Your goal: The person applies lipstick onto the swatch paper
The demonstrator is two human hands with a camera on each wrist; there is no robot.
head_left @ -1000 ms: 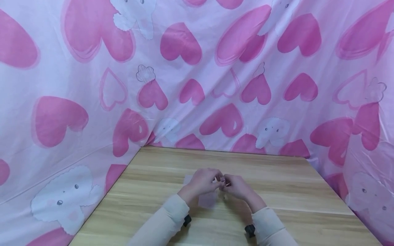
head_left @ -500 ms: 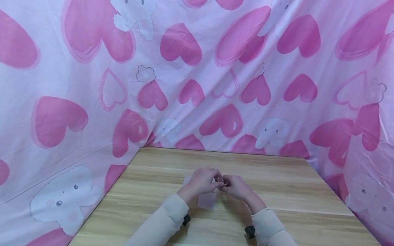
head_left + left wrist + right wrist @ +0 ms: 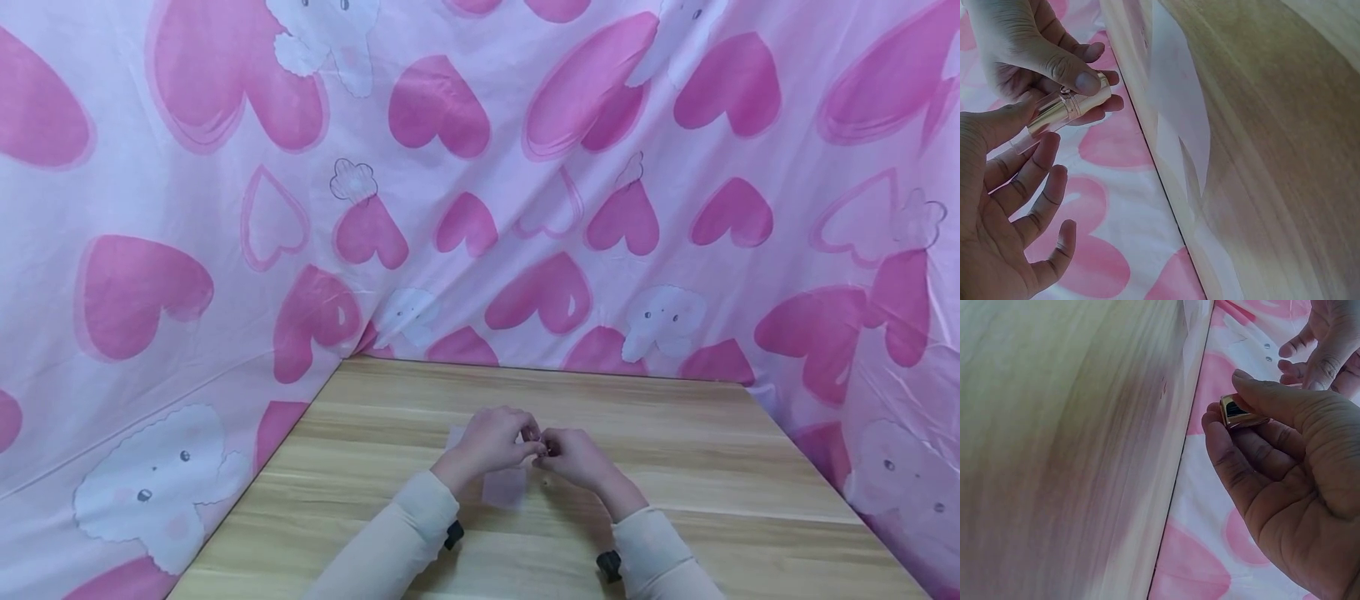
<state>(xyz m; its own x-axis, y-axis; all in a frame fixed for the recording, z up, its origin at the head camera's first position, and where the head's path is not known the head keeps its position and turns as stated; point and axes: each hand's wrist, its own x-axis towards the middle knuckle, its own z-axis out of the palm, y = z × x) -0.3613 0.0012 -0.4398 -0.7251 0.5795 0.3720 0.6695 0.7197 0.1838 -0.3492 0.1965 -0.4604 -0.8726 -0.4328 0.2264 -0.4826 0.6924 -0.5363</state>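
Between both hands, over the table, is a lipstick tube [image 3: 1054, 117] with a shiny gold body and a clear sleeve at one end. My left hand [image 3: 1007, 200] pinches the clear end between thumb and index finger, its other fingers loosely bent. The right hand [image 3: 1297, 456] grips the gold base [image 3: 1238, 412] with its thumb on top and fingers beneath. In the head view, the left hand [image 3: 491, 442] and right hand [image 3: 577, 457] meet at their fingertips and mostly hide the tube. Thin white paper [image 3: 504, 488] lies on the table, partly under the left hand.
The wooden table [image 3: 360, 467] runs back to a pink-and-white cloth [image 3: 525, 275] printed with hearts, which also hangs along both sides. A black wrist device [image 3: 454, 535] shows at the left cuff, another wrist device [image 3: 609, 567] at the right.
Both hands stay almost in place, with only small finger movements. Less of the shiny tube shows between the fingertips in the head view than a second ago.
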